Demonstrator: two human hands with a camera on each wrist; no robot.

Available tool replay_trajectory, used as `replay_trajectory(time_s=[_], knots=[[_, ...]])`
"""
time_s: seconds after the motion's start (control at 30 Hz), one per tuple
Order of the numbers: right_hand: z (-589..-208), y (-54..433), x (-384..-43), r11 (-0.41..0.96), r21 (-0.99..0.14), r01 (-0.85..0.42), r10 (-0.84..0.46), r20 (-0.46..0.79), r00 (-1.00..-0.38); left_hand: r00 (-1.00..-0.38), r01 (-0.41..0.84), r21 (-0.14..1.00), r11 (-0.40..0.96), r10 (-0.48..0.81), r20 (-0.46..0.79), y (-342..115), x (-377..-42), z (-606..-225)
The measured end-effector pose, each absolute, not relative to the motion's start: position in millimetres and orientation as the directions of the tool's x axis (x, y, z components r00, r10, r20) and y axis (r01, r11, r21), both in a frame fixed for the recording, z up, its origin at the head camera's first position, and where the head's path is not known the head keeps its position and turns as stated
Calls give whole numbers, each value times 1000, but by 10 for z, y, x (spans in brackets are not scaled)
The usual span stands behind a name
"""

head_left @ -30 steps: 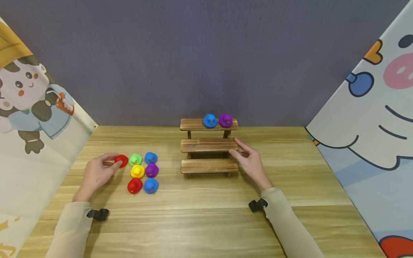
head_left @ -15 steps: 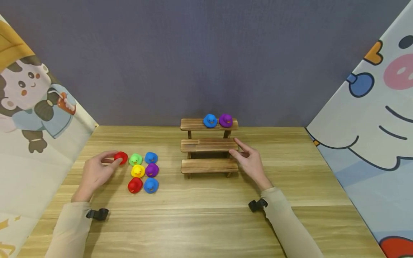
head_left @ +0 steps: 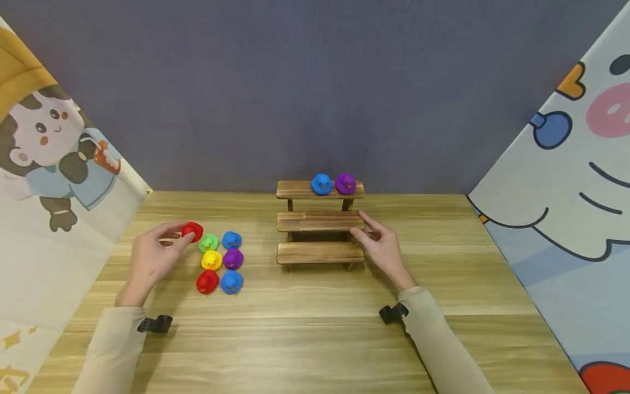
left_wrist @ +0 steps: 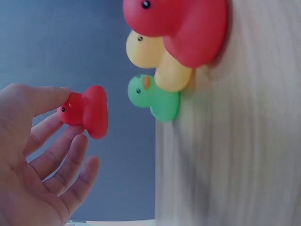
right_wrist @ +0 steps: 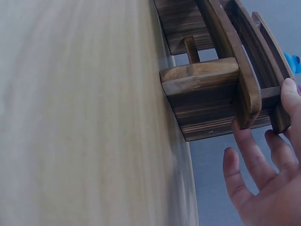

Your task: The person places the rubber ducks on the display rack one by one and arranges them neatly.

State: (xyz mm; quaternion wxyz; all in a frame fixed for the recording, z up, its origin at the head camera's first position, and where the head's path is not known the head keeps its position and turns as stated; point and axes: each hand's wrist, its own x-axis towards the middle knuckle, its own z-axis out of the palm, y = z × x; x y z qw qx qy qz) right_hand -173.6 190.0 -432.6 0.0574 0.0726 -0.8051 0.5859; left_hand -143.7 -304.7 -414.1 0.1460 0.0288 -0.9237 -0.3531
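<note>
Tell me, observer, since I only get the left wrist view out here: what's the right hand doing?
Observer: The right hand holds the wooden stand at the right end of its middle shelf.
Operator: Got it. Is anything standing on it?
Observer: Yes, a blue duck and a purple duck are side by side on the top shelf.

Cartoon-printed panels (head_left: 566, 186) flank a wood-grained table (head_left: 305, 345) and grey wall (head_left: 315, 98).
</note>
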Motion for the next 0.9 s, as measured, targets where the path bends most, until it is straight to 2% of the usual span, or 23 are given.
replay_trajectory(time_s=[0.13, 0.37, 0.9], knots=[[-4334, 1893, -1733, 296, -937, -184, -52, 177, -983, -951, 68, 667, 742, -155, 269, -2982, -1437, -4111], [-4629, 1986, -1892, 298, -930, -216, -46, 212, -976, -941, 137, 683, 718, -121, 316, -2814, -1470, -4057], [-4622, 2002, -1910, 282, -938, -201, -46, 196, -980, -921, 258, 744, 616, -76, 382, -2376, -1611, -3901]])
